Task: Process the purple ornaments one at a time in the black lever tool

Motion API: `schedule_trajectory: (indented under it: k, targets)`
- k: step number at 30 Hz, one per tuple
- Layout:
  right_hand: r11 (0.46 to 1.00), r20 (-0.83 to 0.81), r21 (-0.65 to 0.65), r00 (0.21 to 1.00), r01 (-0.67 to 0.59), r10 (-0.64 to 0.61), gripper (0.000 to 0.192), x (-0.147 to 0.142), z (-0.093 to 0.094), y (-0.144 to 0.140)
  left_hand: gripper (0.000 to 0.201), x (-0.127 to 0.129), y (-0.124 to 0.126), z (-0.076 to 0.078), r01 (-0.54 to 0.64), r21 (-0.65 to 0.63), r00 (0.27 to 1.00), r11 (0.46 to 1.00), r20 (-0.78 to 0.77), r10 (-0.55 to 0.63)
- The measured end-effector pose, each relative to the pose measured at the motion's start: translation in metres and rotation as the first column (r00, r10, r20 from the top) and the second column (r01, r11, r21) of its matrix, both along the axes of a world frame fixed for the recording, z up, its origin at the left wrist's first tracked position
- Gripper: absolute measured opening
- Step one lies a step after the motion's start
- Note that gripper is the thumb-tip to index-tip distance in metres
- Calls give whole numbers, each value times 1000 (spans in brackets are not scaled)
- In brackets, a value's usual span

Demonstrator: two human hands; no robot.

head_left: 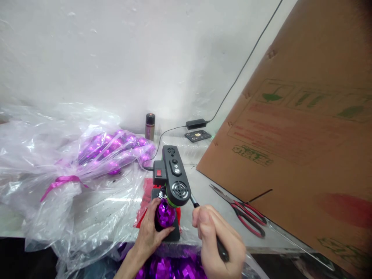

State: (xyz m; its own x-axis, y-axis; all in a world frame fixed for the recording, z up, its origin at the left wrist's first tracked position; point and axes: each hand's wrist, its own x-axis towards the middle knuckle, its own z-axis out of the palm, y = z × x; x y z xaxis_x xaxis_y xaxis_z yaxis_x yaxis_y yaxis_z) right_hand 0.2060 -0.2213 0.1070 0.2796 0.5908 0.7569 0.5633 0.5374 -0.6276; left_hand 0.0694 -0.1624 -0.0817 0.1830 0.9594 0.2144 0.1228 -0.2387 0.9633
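Observation:
My left hand (151, 230) cups a shiny purple faceted ball (165, 214) under the head of a small black bench machine (173, 176) with a red switch. The ball sits on the machine's base. My right hand (217, 240) is closed around the machine's black lever handle (195, 204) at its right side. More purple balls (171, 268) lie just below my hands at the bottom edge.
A clear plastic bag holding purple balls (116, 149) spreads over the left of the table. Red-handled scissors (247, 215) lie right of the machine. A large cardboard sheet (299, 128) leans at the right. A small can (150, 126), a power adapter (196, 124) and a cable stand by the wall.

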Motion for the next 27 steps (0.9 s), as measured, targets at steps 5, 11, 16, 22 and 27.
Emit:
schedule_trajectory:
  k: [5, 11, 16, 22, 27]
  targets:
    - [1000, 6, -12, 1000, 0, 1, 30, 0, 0, 0, 83, 3, 2, -22, 13, 152, 990, 988, -139, 9]
    - [1000, 16, 12, 1000, -10, 10, 30, -1, -2, 0, 74, 9, -1, -13, 79, 135, 981, 988, -184, -53]
    - [999, -64, -39, 998, 22, -24, 31, -10, -2, -3, 78, 12, 2, -5, 28, 45, 983, 999, -181, -19]
    - [999, -37, -33, 999, 22, -23, 32, -9, -3, -7, 72, 13, 6, -14, -5, 62, 993, 998, -116, 12]
    - [993, -68, -37, 992, 108, -110, 32, -16, -12, -11, 73, 14, 6, -15, -16, 74, 992, 997, -120, 25]
